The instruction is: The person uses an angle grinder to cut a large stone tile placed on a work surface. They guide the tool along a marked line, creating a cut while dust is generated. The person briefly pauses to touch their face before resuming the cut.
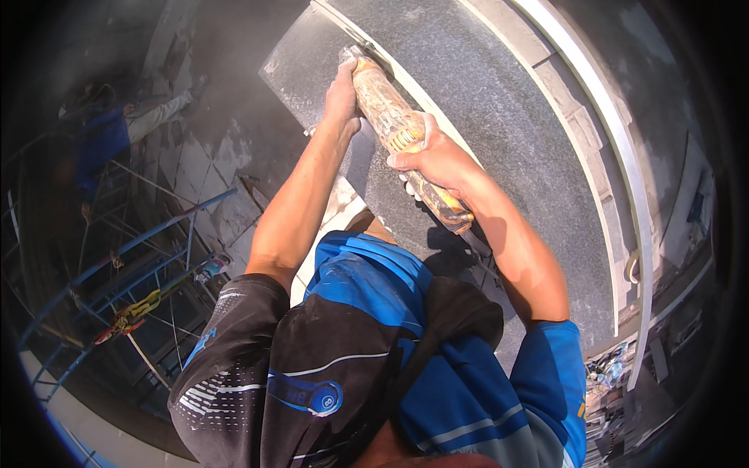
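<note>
A dusty yellow angle grinder (381, 108) lies slantwise over a dark grey stone slab (499, 101), its head at the far end. My left hand (341, 95) is closed around the grinder near its head. Farther back, my right hand (438, 160) wraps the rear of the body, thumb across the top, with whitish dust on the fingers. The grinder's head meets a pale strip (425, 97) that runs along the slab. Its disc cannot be made out clearly. A dark cord (477, 243) hangs from the grinder's rear end.
A long curved-looking pale metal rail (626, 144) runs beyond the slab on the right. To the left, lower down, stands scaffolding with blue poles (148, 240) and a coloured strap (134, 313). A person in blue (105, 144) is there, amid hazy dust.
</note>
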